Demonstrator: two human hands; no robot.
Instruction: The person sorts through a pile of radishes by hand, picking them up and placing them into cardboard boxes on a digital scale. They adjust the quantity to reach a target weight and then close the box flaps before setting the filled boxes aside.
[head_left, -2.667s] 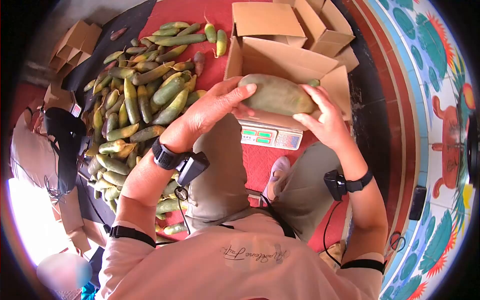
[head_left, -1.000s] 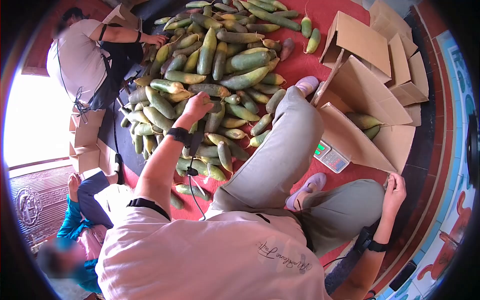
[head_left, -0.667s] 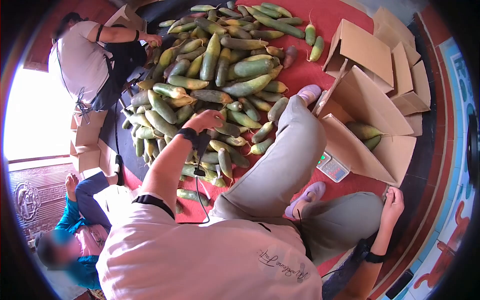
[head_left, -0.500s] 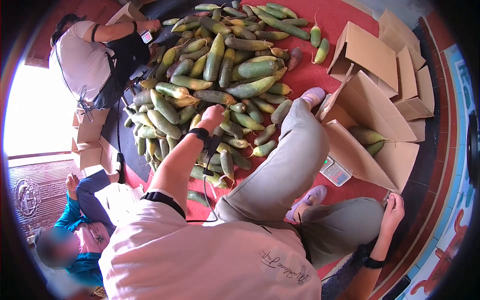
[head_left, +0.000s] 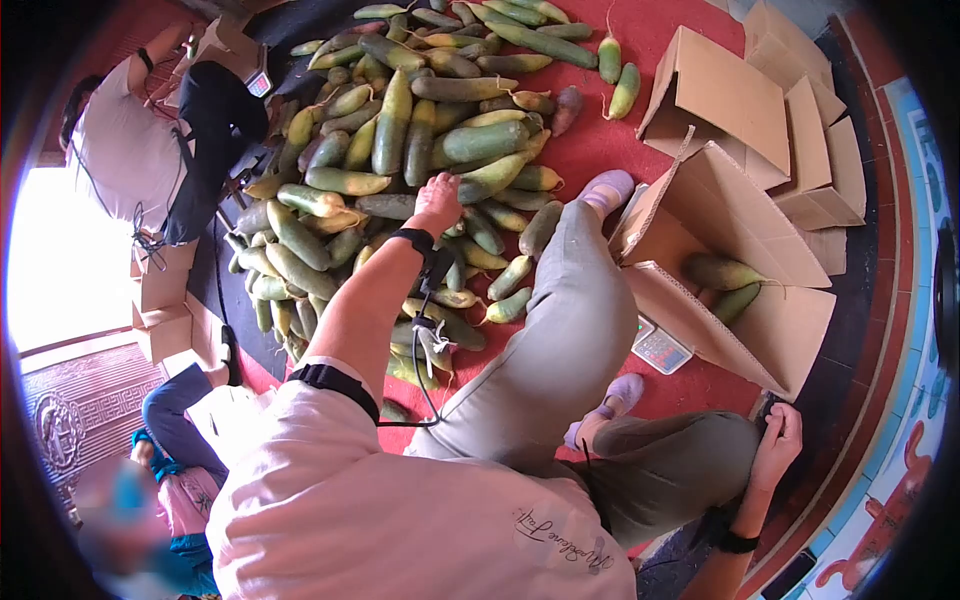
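Observation:
My left hand point(head_left: 437, 200) lies over the pile of green radishes point(head_left: 485, 142), fingers somewhat apart on top. It covers one end of a dark green radish point(head_left: 385, 206) and is close to a larger radish point(head_left: 495, 178) on its right. No radish is visibly lifted. My right hand point(head_left: 778, 445) is beside my right knee, fingers loosely curled with nothing visible in them. Near it stands an open cardboard box point(head_left: 735, 215), with a few radishes point(head_left: 722, 272) inside.
A small scale with a keypad point(head_left: 662, 350) sits on the red mat point(head_left: 578, 355) between my legs and the box. More cardboard boxes point(head_left: 730, 100) stand at upper right. One person point(head_left: 130, 150) sits at upper left beside another scale point(head_left: 259, 84); another person point(head_left: 185, 500) is at lower left.
My left hand has moved slightly forward over the pile, and its fingers have gone from bunched to more spread. The view has shifted. The person at upper left has drawn an arm back from the pile.

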